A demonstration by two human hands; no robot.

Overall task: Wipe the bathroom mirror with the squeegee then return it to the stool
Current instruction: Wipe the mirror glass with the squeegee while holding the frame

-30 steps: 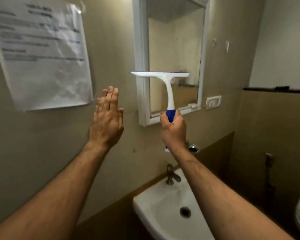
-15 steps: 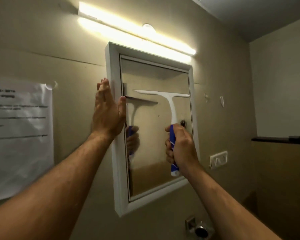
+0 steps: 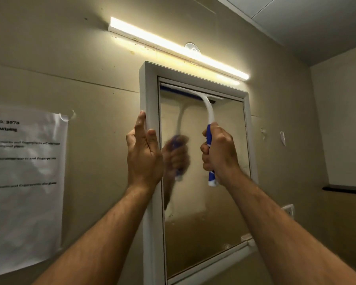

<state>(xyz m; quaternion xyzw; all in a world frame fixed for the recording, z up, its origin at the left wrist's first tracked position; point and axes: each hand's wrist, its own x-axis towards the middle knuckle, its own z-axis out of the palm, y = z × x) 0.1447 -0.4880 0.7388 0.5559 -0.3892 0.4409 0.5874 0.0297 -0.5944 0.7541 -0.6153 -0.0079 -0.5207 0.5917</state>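
Note:
A white-framed mirror point(image 3: 203, 227) hangs on the beige wall ahead of me. My right hand point(image 3: 219, 155) grips the blue handle of a white squeegee point(image 3: 208, 112). Its blade lies across the very top of the glass, just under the frame. My left hand point(image 3: 143, 153) rests with straight fingers against the mirror frame's left edge, the thumb on the frame's front. The glass reflects my right hand and the squeegee as a blur. No stool is in view.
A lit tube light point(image 3: 179, 48) runs along the wall above the mirror. A printed paper sheet point(image 3: 25, 182) is taped to the wall at the left. A wall switch point(image 3: 288, 210) sits at the lower right, and a dark ledge point(image 3: 345, 189) lines the right-hand wall.
The squeegee has risen from the middle of the glass to its top edge. My left hand stays on the frame's left edge. The view has tilted upward; the sink has dropped out of sight.

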